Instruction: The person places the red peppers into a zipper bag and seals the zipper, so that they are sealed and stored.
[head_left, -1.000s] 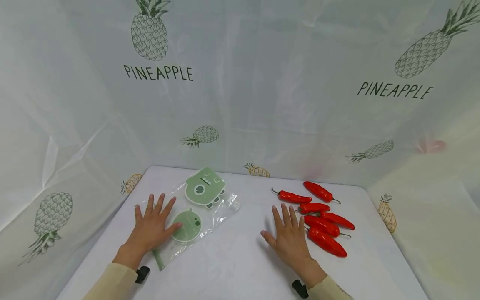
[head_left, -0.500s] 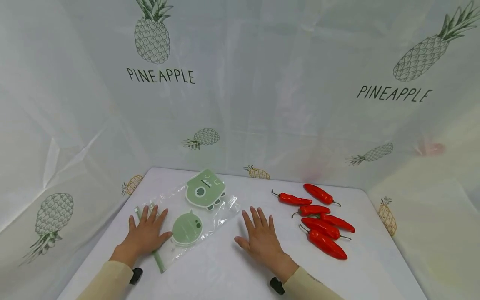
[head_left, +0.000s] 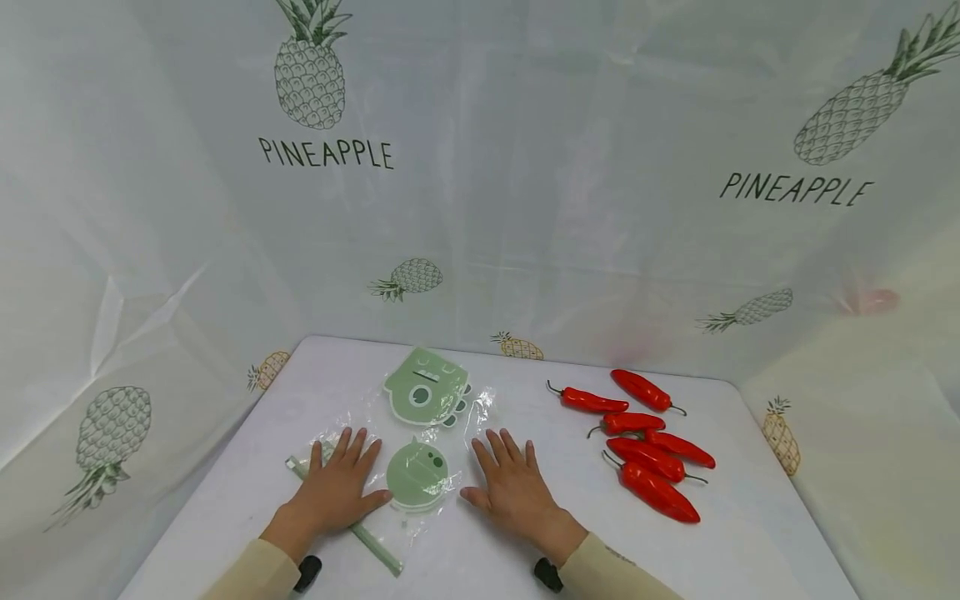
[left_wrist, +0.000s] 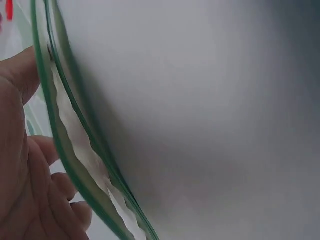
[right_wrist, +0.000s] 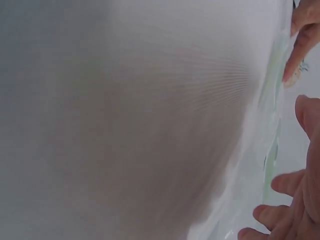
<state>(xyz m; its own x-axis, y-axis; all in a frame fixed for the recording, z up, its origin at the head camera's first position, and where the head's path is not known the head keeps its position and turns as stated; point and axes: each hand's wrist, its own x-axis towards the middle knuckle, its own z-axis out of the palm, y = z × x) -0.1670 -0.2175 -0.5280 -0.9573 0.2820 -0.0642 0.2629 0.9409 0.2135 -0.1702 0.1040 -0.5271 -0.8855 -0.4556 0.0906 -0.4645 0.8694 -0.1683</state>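
A clear plastic zip bag point(head_left: 417, 477) with green cartoon prints lies on the white table, its green zip edge point(head_left: 375, 548) toward the near left. My left hand point(head_left: 333, 493) rests on that end, fingers spread and straight, thumb beside the round print. In the left wrist view the two green strips of the zip point(left_wrist: 60, 135) run past the palm, with a narrow gap between them. At the bag's right edge, my right hand point(head_left: 517, 497) lies with straight fingers; whether it touches the plastic is hard to tell.
Several red chili peppers point(head_left: 660, 493) lie in a loose group on the right of the table point(head_left: 750, 542). A pale pineapple-printed sheet point(head_left: 510, 208) hangs behind the table and along both sides.
My right hand has moved left, away from the peppers to the bag. My left hand first drew back slightly, then moved right. The bag has shifted right and turned somewhat.
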